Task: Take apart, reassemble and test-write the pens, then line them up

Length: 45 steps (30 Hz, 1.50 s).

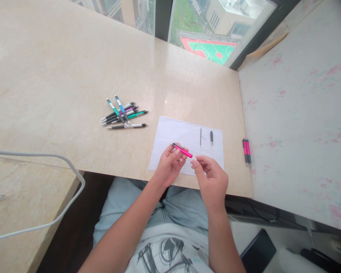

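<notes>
My left hand [170,162] is closed around a pink pen barrel [184,151], whose dark clip end points up and to the left. Close by the barrel's open end, my right hand [209,172] has its thumb and forefinger pinched together. Whatever sits between those fingertips is too small to make out. Both hands are over a white sheet of paper [176,131]. On the sheet lie a thin dark refill [200,138], a tiny spring-like piece [204,138] and a dark pen grip with a tip [211,138].
A pile of several pens [123,113] lies left of the paper. Two pink pens [246,151] lie at the right edge by the wall. A white cable [71,163] loops at the left. The window [199,30] is behind the table [74,76].
</notes>
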Each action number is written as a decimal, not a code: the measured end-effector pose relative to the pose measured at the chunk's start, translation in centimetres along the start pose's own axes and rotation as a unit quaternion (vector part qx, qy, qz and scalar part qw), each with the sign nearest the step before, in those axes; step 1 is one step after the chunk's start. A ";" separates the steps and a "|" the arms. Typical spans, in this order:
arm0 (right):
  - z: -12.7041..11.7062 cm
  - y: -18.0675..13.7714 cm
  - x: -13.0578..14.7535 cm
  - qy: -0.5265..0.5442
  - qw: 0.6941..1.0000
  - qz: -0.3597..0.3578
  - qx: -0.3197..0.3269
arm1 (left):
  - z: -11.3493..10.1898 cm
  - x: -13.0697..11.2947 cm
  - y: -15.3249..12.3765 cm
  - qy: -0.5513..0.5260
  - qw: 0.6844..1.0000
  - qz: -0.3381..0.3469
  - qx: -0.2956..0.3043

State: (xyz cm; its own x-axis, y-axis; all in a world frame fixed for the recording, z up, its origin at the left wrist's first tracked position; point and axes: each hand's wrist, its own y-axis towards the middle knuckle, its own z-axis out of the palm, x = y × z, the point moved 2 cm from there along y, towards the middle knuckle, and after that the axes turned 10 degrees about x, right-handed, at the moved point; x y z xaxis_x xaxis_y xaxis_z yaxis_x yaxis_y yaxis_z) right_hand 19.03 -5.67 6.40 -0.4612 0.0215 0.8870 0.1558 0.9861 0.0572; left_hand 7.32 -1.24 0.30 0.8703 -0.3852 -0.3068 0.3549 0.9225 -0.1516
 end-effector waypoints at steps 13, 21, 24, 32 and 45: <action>-0.2 0.3 1.0 -0.135 0.987 -0.081 0.000 | 0.1 0.0 0.0 0.001 1.000 -0.002 0.004; 0.2 0.5 0.9 -0.141 0.986 -0.089 -0.004 | 0.1 -0.1 0.1 0.003 1.000 -0.004 0.007; 0.4 0.5 0.9 -0.138 0.986 -0.092 -0.004 | 0.1 -0.1 0.1 0.003 1.000 -0.005 0.009; 0.3 0.6 0.8 -0.126 0.990 -0.070 -0.001 | 0.2 -0.1 0.1 0.007 1.000 -0.005 0.006; -1.4 2.8 -3.4 -0.230 0.973 0.031 -0.016 | 0.2 -0.1 0.1 0.005 1.000 -0.009 -0.016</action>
State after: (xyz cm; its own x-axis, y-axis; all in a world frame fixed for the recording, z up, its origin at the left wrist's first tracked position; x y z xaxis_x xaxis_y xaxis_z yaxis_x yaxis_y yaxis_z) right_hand 22.28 -3.21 4.20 -0.7906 0.1594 0.5912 0.2193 0.9752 0.0303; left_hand 7.29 -1.09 0.50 0.8599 -0.4025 -0.3140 0.3593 0.9141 -0.1879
